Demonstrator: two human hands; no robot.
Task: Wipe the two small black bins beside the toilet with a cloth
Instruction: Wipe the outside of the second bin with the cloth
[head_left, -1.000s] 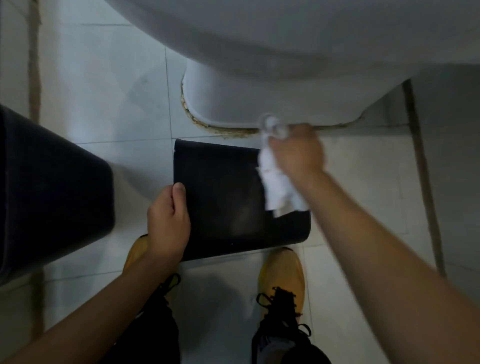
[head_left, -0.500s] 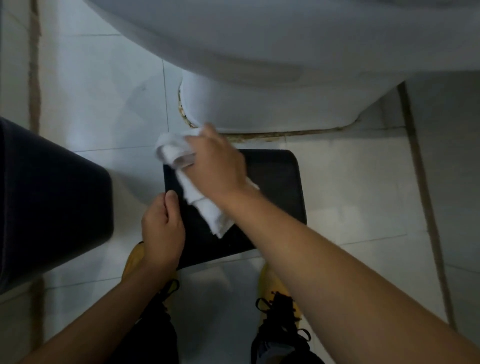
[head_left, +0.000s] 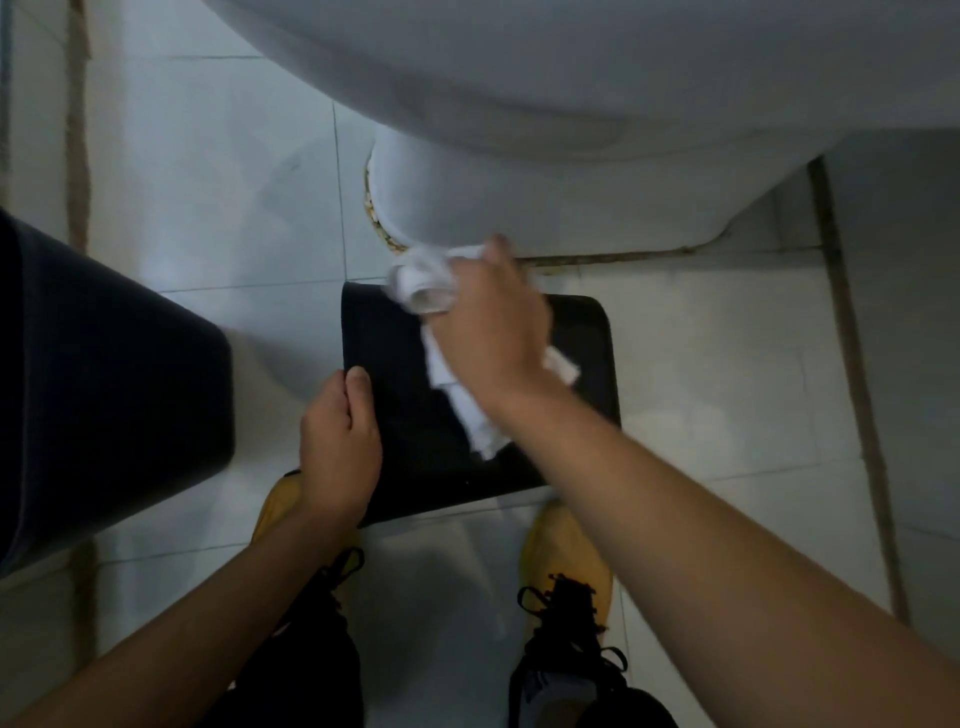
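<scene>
1. One view only, head cam. Right hand (head_left: 488, 332) grasps the bunched white cloth (head_left: 423, 288) and presses it on the far-left part of the small black bin (head_left: 582, 353). The bin sits on the tiled floor (head_left: 727, 389), just near of the toilet (head_left: 545, 197) base, between it and the yellow shoes (head_left: 566, 551).
2. Change: a second ago the cloth was at the bin's far-right edge, half a second ago at the far-left corner; now it's coming back toward centre. So side-to-side strokes across the upward face.
3. Left hand (head_left: 337, 447) hasn't moved: fingers curled over the bin's left edge, thumb on the face, holding it steady.
4. Second bin (head_left: 114, 395), larger in frame, stands at the left, well apart from both hands, untouched.
5. Judgement: first bin's face is mid-wipe, probably a few passes in; other faces aren't visible. Second bin is still to do, so roughly under halfway.
</scene>
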